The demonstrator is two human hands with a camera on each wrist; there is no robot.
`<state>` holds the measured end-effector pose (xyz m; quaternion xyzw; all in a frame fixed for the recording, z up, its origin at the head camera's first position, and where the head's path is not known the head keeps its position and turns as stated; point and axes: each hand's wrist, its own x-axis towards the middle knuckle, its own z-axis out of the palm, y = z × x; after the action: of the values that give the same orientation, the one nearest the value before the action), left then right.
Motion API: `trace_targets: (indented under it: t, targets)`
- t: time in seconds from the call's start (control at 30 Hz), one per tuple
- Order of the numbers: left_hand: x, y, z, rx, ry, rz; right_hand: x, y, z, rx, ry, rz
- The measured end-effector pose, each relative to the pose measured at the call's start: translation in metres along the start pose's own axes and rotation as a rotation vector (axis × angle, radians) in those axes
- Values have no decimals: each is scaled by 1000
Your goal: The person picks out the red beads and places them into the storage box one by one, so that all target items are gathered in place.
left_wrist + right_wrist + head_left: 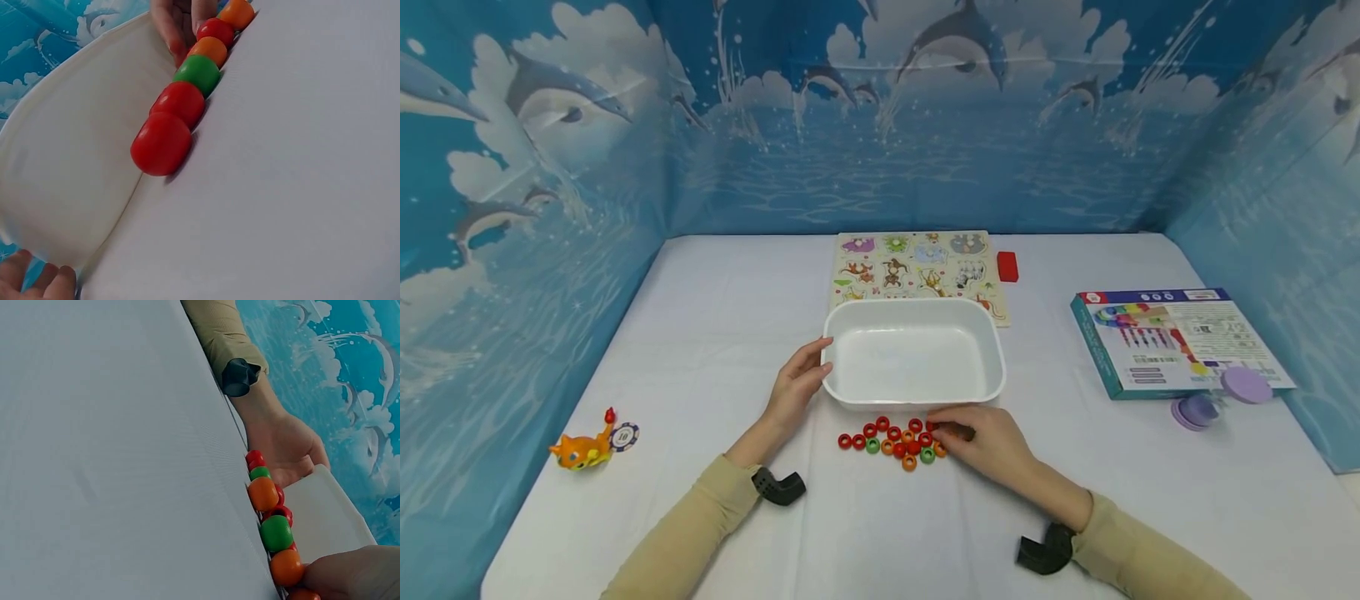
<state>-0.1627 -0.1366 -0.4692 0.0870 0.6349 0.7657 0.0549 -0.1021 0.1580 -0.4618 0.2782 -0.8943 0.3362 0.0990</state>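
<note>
A white plastic tray (917, 354) sits in front of me. My left hand (793, 385) grips its left end, with fingers on the rim. In the left wrist view, fingertips (47, 281) show at the tray's edge. Along the tray's near side lies a cluster of small round beads with holes: red beads (899, 450), green beads (927, 455) and orange beads (909, 462). My right hand (988, 437) is at the cluster's right end, thumb and index finger pinching a red bead (930, 426). The right wrist view has its thumb against an orange bead (287, 569).
Behind the tray lies a wooden animal puzzle board (895, 271), with a red block (1007, 267) beside it. A boxed toy set (1180, 342) and purple-lidded containers (1198, 410) are at right. An orange toy (582, 450) and a poker chip (624, 437) lie far left.
</note>
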Motion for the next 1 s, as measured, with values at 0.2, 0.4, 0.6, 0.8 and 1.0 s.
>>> trace_targets:
  t: [0.2,0.4,0.6,0.8,1.0]
  targets:
    - [-1,-1,0,11,-5,0,1,-4,1,-31,-12,70]
    - [-1,0,-1,30,-12,1,1,-6,0,-15,-7,78]
    - [-1,2,-1,27,-19,10,3,-19,-13,100,-37,74]
    - [-1,2,-1,30,-21,17,26,-50,-49,303,-74,16]
    - [-1,2,-1,19,-36,20,75,-70,-82,381,-174,-115]
